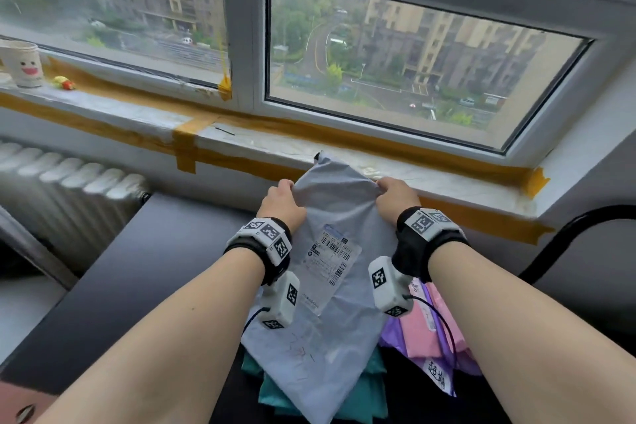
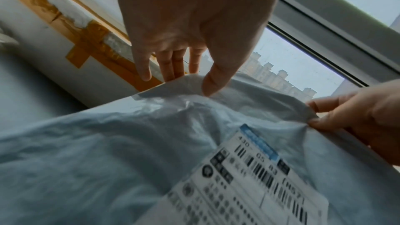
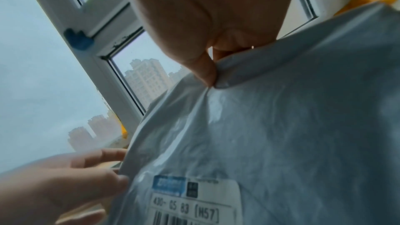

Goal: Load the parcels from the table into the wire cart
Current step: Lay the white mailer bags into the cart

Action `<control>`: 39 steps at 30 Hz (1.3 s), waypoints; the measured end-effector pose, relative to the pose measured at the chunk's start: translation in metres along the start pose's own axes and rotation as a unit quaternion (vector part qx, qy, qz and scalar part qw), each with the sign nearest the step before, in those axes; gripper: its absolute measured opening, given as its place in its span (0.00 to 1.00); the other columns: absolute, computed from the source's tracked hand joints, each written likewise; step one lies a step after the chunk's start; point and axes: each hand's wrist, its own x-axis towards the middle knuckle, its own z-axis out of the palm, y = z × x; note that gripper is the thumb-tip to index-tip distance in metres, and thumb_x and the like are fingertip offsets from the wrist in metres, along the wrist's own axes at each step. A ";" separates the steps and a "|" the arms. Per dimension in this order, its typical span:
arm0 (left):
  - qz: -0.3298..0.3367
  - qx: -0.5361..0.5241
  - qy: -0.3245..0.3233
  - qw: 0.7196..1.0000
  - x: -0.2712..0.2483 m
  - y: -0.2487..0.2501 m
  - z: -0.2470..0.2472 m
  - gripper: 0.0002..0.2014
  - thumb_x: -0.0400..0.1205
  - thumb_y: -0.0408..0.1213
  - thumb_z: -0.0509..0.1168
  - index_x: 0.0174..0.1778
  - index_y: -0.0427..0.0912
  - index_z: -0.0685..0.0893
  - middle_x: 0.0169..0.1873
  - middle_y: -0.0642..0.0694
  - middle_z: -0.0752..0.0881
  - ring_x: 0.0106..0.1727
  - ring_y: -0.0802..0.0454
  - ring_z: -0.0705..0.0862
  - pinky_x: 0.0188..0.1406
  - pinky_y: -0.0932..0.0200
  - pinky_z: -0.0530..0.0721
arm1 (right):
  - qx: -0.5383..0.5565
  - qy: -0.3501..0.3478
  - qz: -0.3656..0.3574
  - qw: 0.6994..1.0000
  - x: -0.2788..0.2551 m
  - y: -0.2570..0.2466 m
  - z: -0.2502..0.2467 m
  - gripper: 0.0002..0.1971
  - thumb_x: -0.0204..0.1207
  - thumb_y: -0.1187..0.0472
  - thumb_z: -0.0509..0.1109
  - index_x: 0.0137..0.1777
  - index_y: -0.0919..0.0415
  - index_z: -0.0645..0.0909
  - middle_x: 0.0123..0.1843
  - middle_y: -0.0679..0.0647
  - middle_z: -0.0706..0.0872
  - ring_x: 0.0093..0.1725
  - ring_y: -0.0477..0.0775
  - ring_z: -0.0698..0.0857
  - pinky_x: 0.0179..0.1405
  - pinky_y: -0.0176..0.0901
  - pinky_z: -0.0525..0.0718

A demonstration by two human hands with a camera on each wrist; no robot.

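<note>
A pale grey plastic parcel (image 1: 339,217) with a white shipping label (image 1: 332,253) hangs raised in front of me, over the table's pile. My left hand (image 1: 285,186) pinches its upper left edge, thumb in front (image 2: 213,83) and fingers behind. At the upper right corner, my right hand (image 1: 388,186) pinches the parcel between thumb and curled fingers (image 3: 205,73). The bunched plastic (image 3: 281,126) fills the right wrist view, and the label (image 2: 249,186) shows in the left wrist view. Teal parcels (image 1: 358,396) and pink and purple parcels (image 1: 425,337) lie underneath. No wire cart is recognisable.
The dark table (image 1: 137,286) runs along a window sill (image 1: 268,144) edged with orange tape. A white cup with a smiling face (image 1: 22,64) stands on the sill at far left. A radiator (image 1: 69,179) sits left; a black curved tube (image 1: 571,234) rises at right.
</note>
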 end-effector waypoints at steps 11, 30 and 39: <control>0.068 0.027 0.038 0.997 -0.045 0.004 -0.009 0.41 0.81 0.38 0.65 0.84 0.42 0.45 0.82 0.38 0.54 0.82 0.39 0.55 0.81 0.46 0.56 | 0.103 0.114 0.025 0.988 -0.060 -0.018 -0.033 0.20 0.80 0.69 0.54 0.67 0.57 0.79 0.67 0.60 0.81 0.65 0.63 0.79 0.51 0.37 0.69; 0.156 0.071 0.010 0.985 -0.110 0.062 0.042 0.41 0.80 0.38 0.65 0.84 0.47 0.48 0.83 0.38 0.51 0.83 0.39 0.52 0.80 0.39 0.59 | 0.176 0.243 0.056 0.952 -0.147 0.063 -0.090 0.14 0.75 0.75 0.53 0.49 0.60 0.77 0.49 0.56 0.80 0.49 0.56 0.76 0.45 0.38 0.68; 0.266 0.092 -0.011 0.960 -0.196 0.139 0.118 0.40 0.81 0.36 0.63 0.84 0.48 0.46 0.83 0.41 0.49 0.84 0.42 0.50 0.82 0.40 0.55 | 0.206 0.326 0.091 0.918 -0.215 0.169 -0.136 0.15 0.72 0.76 0.56 0.50 0.67 0.82 0.45 0.56 0.82 0.48 0.56 0.78 0.49 0.44 0.76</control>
